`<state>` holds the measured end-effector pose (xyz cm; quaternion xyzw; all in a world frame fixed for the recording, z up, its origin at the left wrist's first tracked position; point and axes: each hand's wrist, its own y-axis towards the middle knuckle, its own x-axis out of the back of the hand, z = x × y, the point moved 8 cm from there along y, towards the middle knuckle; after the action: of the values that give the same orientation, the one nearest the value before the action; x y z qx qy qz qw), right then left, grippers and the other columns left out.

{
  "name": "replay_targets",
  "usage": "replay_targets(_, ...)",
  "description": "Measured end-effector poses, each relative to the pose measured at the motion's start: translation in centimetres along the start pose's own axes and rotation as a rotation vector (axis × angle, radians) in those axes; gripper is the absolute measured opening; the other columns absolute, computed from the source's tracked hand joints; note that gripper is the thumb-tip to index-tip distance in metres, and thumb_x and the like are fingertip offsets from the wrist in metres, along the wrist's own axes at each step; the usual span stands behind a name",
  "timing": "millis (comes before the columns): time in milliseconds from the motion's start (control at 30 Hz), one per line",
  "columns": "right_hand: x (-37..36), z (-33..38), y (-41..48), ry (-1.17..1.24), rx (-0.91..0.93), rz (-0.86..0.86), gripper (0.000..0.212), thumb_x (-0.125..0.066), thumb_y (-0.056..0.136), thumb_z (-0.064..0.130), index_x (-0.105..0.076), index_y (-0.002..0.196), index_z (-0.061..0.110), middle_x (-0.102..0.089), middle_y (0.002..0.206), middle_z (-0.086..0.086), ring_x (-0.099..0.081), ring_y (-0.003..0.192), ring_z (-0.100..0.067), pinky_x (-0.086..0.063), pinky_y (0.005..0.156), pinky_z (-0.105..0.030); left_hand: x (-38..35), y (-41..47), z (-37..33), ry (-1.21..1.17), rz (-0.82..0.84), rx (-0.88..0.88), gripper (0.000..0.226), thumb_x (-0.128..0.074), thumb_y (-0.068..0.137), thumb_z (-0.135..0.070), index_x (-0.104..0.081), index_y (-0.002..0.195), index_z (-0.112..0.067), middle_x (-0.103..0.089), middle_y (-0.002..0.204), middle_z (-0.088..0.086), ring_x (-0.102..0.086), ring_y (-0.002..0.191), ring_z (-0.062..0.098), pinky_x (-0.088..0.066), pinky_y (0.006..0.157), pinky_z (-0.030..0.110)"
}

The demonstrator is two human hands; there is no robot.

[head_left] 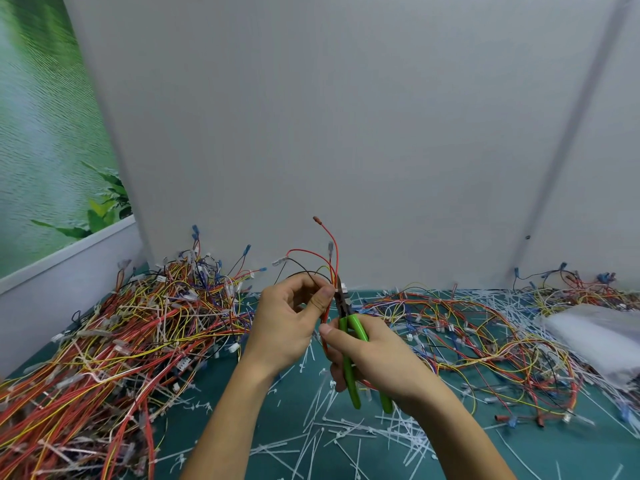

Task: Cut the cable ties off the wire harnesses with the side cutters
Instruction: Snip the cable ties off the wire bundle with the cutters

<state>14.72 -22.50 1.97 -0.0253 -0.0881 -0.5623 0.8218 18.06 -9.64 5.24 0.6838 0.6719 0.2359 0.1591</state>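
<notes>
1. Centre of the frame, just below the middle: a person's left hand (287, 320) pinched a thin wire harness (331, 261) between the thumb and curled fingers. Its red, black and yellow wires fanned upward against the white wall panel (346, 133).
2. Just right of and below it, the right hand (375, 355) gripped the side cutters (358, 329), fingers wrapped round the bright green handles, which stood only slightly apart.
3. The cutters' dark head pointed up and met the held harness right beside the left thumb. A small white piece sat at the tip; it was too small to tell whether it was a tie.
4. Left half of the frame: a large tangled pile of harnesses (121, 341), mostly red and yellow, lay on the teal table mat (287, 400).
5. Right of the hands: a looser spread of harnesses (478, 341) lay on the same mat.
6. Lower centre and right: many loose white cable ties (332, 434) were scattered over the mat.
7. Far right edge: a pale, blurred bundle (595, 337) rested on the mat.
8. Upper left: a green leafy poster (41, 133) hung beside the wall panel.
</notes>
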Motion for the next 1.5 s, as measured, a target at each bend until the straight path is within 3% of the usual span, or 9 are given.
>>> replay_targets(167, 0.2, -0.7, 0.0, 0.022, -0.057, -0.011, 0.025, -0.062, 0.104, 0.028, -0.055, 0.087, 0.01, -0.044, 0.055, 0.003, -0.038, 0.046, -0.018, -0.04, 0.047, -0.028, 0.2, -0.1, 0.0, 0.003, 0.011, 0.0, 0.008, -0.07, 0.087, -0.036, -0.073, 0.089, -0.029, -0.074, 0.083, -0.007, -0.069, 0.076, 0.009, -0.055, 0.068, 0.021)
replay_targets(400, -0.1, -0.5, 0.2, 0.014, -0.015, 0.008, 0.028, -0.064, 0.102, 0.029, -0.062, 0.089, 0.005, -0.056, 0.069, -0.008, -0.062, 0.062, -0.026, -0.059, 0.068, -0.046, 0.2, -0.1, -0.1, 0.019, 0.001, -0.002, 0.013, -0.068, 0.087, -0.038, -0.073, 0.09, -0.027, -0.074, 0.085, -0.005, -0.07, 0.079, 0.015, -0.059, 0.071, 0.028)
replay_targets(500, 0.0, -0.8, 0.1, 0.027, -0.038, -0.001, 0.026, -0.063, 0.103, 0.028, -0.057, 0.085, 0.011, -0.046, 0.058, 0.0, -0.046, 0.048, -0.02, -0.048, 0.049, -0.032, 0.2, -0.1, -0.1, 0.017, 0.015, 0.002, 0.01, -0.069, 0.086, -0.039, -0.073, 0.088, -0.03, -0.074, 0.083, -0.007, -0.069, 0.077, 0.012, -0.058, 0.07, 0.026)
replay_targets(600, 0.3, -0.8, -0.1, 0.045, -0.066, -0.01, 0.029, -0.063, 0.104, 0.029, -0.051, 0.081, 0.013, -0.04, 0.056, 0.001, -0.037, 0.046, -0.019, -0.04, 0.046, -0.028, 0.0, -0.1, -0.2, 0.011, 0.019, -0.001, 0.007, -0.069, 0.087, -0.039, -0.073, 0.087, -0.034, -0.074, 0.084, -0.008, -0.069, 0.079, 0.011, -0.058, 0.071, 0.024)
replay_targets(800, -0.1, -0.4, 0.1, 0.01, -0.038, -0.004, 0.029, -0.064, 0.102, 0.029, -0.057, 0.084, 0.009, -0.052, 0.069, -0.006, -0.057, 0.061, -0.025, -0.057, 0.066, -0.042, 0.1, -0.1, -0.1, 0.025, 0.005, 0.007, 0.003, -0.069, 0.09, -0.034, -0.072, 0.089, -0.034, -0.073, 0.084, -0.009, -0.069, 0.079, 0.014, -0.06, 0.07, 0.029)
replay_targets(1000, 0.2, -0.7, -0.1, 0.057, -0.078, -0.007, 0.031, -0.063, 0.103, 0.03, -0.051, 0.08, 0.015, -0.042, 0.057, 0.001, -0.038, 0.047, -0.02, -0.04, 0.047, -0.028, 0.0, -0.2, -0.1, 0.041, 0.017, 0.012, 0.007, -0.069, 0.09, -0.034, -0.072, 0.091, -0.027, -0.074, 0.086, -0.007, -0.07, 0.082, 0.014, -0.06, 0.074, 0.03)
replay_targets(1167, -0.2, -0.4, -0.2, 0.115, -0.089, 0.035, 0.027, -0.064, 0.102, 0.031, -0.055, 0.085, 0.012, -0.048, 0.059, -0.002, -0.047, 0.046, -0.02, -0.049, 0.047, -0.031, -0.2, -0.2, 0.0, 0.026, 0.024, 0.016, 0.008, -0.067, 0.091, -0.035, -0.069, 0.089, -0.028, -0.071, 0.082, -0.008, -0.066, 0.076, 0.01, -0.056, 0.07, 0.023)
replay_targets(1367, -0.2, 0.1, -0.3, 0.112, -0.069, 0.074, 0.029, -0.063, 0.103, 0.031, -0.057, 0.082, 0.012, -0.05, 0.071, -0.009, -0.057, 0.058, -0.025, -0.057, 0.059, -0.039, -0.6, -0.3, 0.2, 0.025, -0.005, 0.036, 0.014, -0.062, 0.089, -0.046, -0.066, 0.092, -0.032, -0.071, 0.086, -0.005, -0.068, 0.082, 0.022, -0.057, 0.074, 0.032)
replay_targets(1500, 0.0, 0.3, -0.4, 0.041, -0.044, 0.052, 0.028, -0.061, 0.104, 0.031, -0.056, 0.085, 0.01, -0.053, 0.069, -0.006, -0.058, 0.058, -0.025, -0.058, 0.058, -0.038, -0.5, -0.4, 0.2, 0.036, -0.026, 0.037, 0.013, -0.061, 0.089, -0.046, -0.065, 0.092, -0.035, -0.069, 0.081, -0.009, -0.063, 0.071, 0.009, -0.054, 0.066, 0.026)
